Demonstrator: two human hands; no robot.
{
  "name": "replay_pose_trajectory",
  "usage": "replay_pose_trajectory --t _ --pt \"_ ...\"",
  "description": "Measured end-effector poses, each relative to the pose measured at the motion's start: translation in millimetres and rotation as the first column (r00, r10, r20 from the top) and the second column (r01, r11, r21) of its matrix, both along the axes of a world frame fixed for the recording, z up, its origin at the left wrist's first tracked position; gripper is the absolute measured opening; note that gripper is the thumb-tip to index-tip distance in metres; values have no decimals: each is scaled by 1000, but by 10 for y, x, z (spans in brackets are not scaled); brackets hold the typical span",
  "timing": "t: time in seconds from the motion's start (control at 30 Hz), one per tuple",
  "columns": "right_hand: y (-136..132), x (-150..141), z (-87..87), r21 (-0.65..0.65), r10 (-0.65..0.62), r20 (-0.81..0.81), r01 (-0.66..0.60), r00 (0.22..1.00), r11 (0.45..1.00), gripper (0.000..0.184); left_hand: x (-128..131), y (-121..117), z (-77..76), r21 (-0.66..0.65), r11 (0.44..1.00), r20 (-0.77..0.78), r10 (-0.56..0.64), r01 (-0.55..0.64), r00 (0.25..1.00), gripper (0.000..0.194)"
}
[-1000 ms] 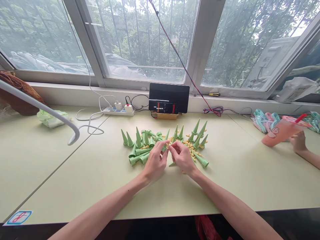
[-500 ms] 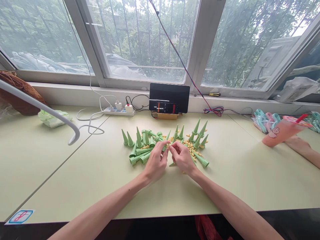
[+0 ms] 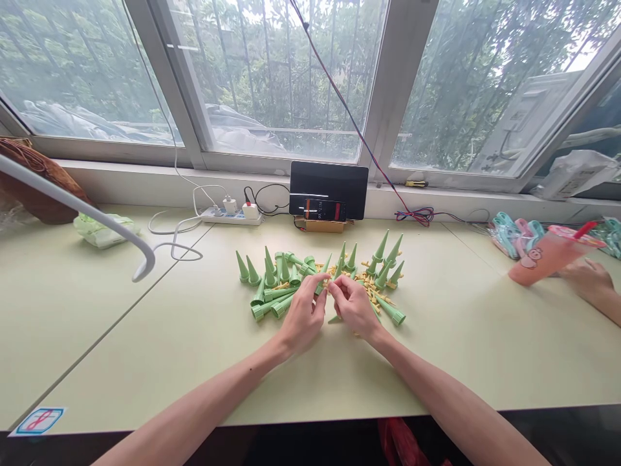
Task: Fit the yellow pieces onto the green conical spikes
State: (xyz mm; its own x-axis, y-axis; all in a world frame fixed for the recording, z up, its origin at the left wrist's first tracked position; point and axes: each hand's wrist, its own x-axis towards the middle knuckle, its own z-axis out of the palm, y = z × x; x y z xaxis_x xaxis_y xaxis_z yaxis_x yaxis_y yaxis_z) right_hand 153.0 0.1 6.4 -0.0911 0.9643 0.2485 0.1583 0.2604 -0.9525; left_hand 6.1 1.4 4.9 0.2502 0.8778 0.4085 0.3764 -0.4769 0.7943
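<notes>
Over the middle of the pile, my left hand (image 3: 305, 312) and my right hand (image 3: 355, 307) meet with thumbs and fingertips pinched close together. Whatever is between the fingertips is too small and covered to make out. Green plastic cone-shaped spikes (image 3: 264, 310) lie on their sides left of my left hand. More green cones (image 3: 381, 246) stand point up behind and to either side of the hands. Small yellow plastic pieces (image 3: 372, 285) are scattered among them, mostly behind and right of my right hand. One green cone (image 3: 394, 314) lies just right of that hand.
At the back stand a dark tablet (image 3: 334, 181) and a phone (image 3: 325, 209), beside a power strip (image 3: 237, 217). Rightward are a tilted pink cup (image 3: 543, 259) with a red straw, another person's hand (image 3: 589, 278) and bagged clips (image 3: 514, 234). A white curved bar (image 3: 111, 223) crosses the left.
My hands hold almost the same pinched pose in the same place. At the right, the other person's hand beside the cup has shifted and bent slightly.
</notes>
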Motion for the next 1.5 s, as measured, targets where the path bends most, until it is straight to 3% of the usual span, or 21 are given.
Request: replay_pose_trajectory --t 1.5 --pt "9 1 -6 -16 12 -19 -12 1000 1000 46 18 -27 -3 51 999 -27 -5 7 1000 26"
